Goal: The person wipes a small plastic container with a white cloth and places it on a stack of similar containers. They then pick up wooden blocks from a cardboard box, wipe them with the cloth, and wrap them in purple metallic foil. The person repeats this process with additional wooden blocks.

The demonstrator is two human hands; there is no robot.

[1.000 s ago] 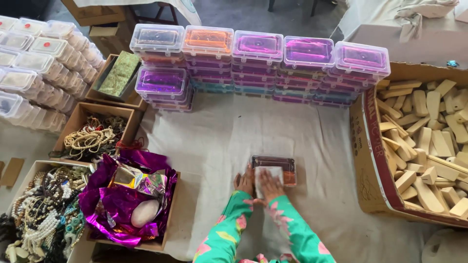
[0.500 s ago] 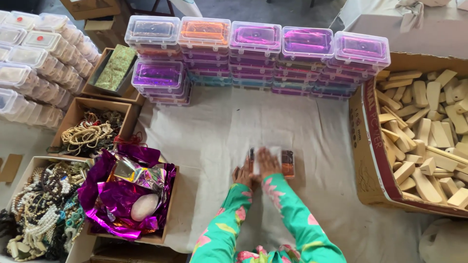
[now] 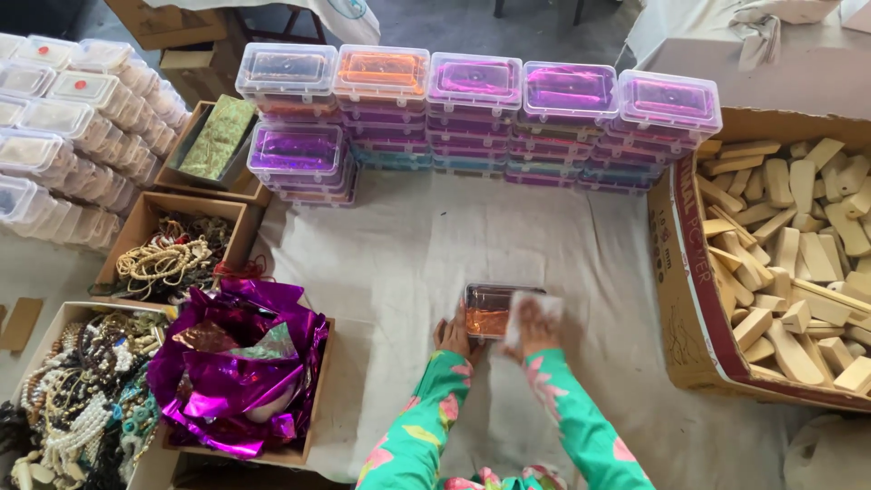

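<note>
Head view: pale cloth [image 3: 435,263] spread wide, stacked clear boxes [image 3: 472,118] lining its far edge. Big cardboard carton of wooden blocks [image 3: 789,245] at the right edge; box of purple foil [image 3: 240,372] at the left. Small clear case [image 3: 497,310] near the front edge, middle. Left hand [image 3: 454,338] flat against its left end, fingers open. Right hand [image 3: 533,328] pressing a white cloth [image 3: 531,313] on its lid.

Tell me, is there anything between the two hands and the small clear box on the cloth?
Nothing visible. The left hand touches the near-left edge of the small clear box. The right hand lies on its right part with a white piece under the fingers, over the box.
</note>
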